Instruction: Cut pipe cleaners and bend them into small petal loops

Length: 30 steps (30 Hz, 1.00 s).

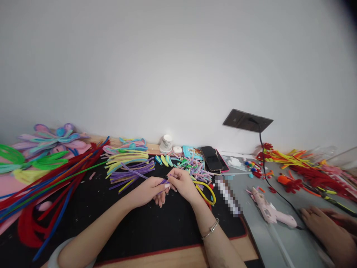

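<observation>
My left hand and my right hand meet over the black mat. The fingers of both are pinched on a purple pipe cleaner, most of which the fingers hide. Just beyond my left hand lies a bundle of purple pipe cleaners, with yellow pipe cleaners behind it. A heap of short pastel pieces is spread past my right hand. Near my right wrist rests a bent yellow loop.
Long red and blue pipe cleaners and a pastel flower fill the left. A paper cup and a phone stand along the wall. On the grey table are a pink glue gun, its black cord and another person's hand.
</observation>
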Available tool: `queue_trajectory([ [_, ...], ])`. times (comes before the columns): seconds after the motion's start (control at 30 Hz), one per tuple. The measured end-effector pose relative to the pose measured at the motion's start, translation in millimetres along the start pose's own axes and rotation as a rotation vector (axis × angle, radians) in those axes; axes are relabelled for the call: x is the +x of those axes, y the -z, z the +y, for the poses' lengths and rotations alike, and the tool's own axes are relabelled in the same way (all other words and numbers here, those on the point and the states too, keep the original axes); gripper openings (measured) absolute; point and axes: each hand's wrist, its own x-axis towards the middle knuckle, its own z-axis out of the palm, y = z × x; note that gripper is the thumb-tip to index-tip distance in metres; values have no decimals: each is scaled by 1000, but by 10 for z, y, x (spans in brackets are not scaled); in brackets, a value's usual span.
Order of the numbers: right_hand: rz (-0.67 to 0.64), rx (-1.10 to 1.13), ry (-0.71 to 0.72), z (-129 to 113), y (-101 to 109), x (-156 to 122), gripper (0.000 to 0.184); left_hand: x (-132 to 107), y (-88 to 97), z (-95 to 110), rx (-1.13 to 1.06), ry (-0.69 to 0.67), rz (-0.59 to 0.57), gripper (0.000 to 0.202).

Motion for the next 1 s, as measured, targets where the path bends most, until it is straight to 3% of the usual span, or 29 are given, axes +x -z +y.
queue_trajectory([
  [0.13, 64, -40, -54, -17, 20, 8, 17, 5, -11, -27, 50, -25, 56, 35],
  [0.3, 22, 27, -62, 37, 63, 14, 14, -17, -14, 20, 184, -49, 105, 36],
  [0.83, -130, 20, -48, -77, 24, -45, 10, -83, -20, 92, 84, -67, -114, 33],
  [1.0, -74, 22, -28, -55, 51, -18, 16, -96, -52, 92, 131, -94, -54, 35],
])
